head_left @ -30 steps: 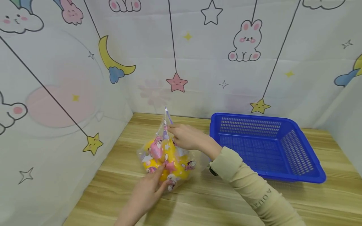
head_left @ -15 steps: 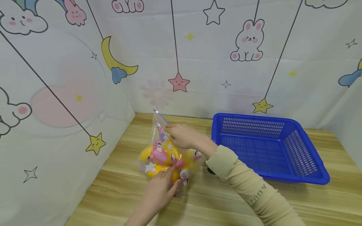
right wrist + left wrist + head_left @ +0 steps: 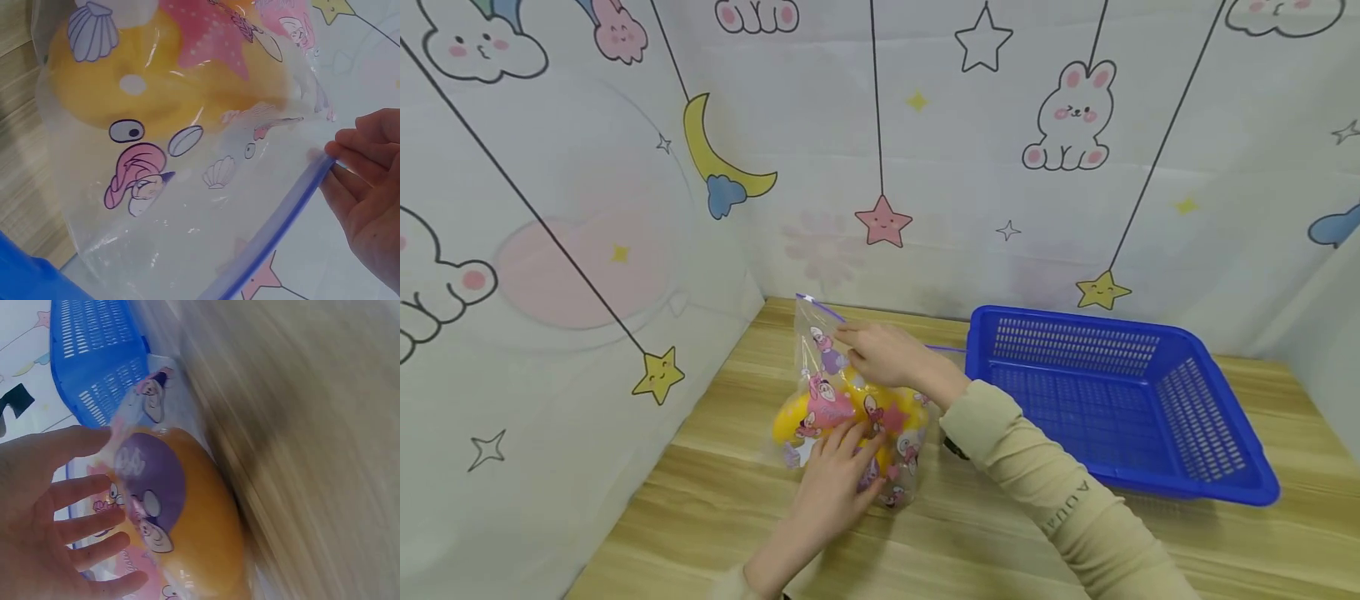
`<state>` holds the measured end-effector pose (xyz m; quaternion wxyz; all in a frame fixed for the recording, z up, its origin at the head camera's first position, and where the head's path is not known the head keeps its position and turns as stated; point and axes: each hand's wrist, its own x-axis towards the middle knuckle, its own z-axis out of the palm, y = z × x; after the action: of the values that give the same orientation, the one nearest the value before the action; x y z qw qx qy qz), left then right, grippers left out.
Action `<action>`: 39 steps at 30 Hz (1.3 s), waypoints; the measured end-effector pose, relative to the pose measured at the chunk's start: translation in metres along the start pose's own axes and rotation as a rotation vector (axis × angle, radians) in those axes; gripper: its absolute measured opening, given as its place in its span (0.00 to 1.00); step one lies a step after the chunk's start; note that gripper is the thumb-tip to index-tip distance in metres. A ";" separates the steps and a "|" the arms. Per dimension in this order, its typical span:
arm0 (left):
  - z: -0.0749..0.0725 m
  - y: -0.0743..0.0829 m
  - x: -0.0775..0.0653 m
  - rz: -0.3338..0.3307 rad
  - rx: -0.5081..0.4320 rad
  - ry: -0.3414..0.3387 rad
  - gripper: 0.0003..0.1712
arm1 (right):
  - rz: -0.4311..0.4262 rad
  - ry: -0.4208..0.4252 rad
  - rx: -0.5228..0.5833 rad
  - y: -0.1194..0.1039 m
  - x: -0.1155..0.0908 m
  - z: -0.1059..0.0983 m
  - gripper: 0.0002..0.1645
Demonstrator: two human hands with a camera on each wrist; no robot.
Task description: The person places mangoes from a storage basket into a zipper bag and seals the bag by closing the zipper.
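Observation:
A clear zip bag (image 3: 827,398) with pink cartoon prints and a purple zip strip (image 3: 824,310) sits on the table, bulging with something yellow. Its top stands upright. My right hand (image 3: 887,354) pinches the zip edge; in the right wrist view, thumb and fingertips meet on the strip (image 3: 281,237). My left hand (image 3: 833,479) rests against the bag's near side, fingers spread. The left wrist view has these fingers fairly straight beside a rounded orange-yellow shape (image 3: 206,519) under the film. What the yellow contents are, I cannot tell.
To the right of the bag stands a blue plastic basket (image 3: 1097,313) with slotted walls. Wood-grain table surface (image 3: 700,508) lies in front and to the left. A white printed curtain (image 3: 955,175) closes off the back and left side.
The bag's top has spread wider, its zip corner shifting left, and strip now shows right of my right hand. My left hand has moved right and up on the bag, fingers more spread.

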<state>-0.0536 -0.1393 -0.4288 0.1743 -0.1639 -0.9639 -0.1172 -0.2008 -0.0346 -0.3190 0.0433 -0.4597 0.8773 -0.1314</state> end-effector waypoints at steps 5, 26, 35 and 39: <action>0.008 -0.009 0.005 0.054 0.067 0.006 0.39 | -0.018 0.012 -0.009 0.002 0.007 0.005 0.25; 0.020 -0.022 0.029 0.066 0.141 0.003 0.40 | 0.040 -0.063 -0.033 0.013 0.022 0.024 0.29; 0.019 -0.030 0.043 0.020 0.124 -0.130 0.41 | 0.055 -0.105 -0.007 0.022 0.012 0.022 0.28; 0.015 -0.036 0.045 -0.006 0.086 -0.176 0.40 | 0.068 -0.098 -0.015 0.022 0.002 0.013 0.28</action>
<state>-0.1106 -0.1553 -0.4316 0.0956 -0.1630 -0.9800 -0.0616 -0.2170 -0.0262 -0.3375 0.0873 -0.4357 0.8902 -0.1006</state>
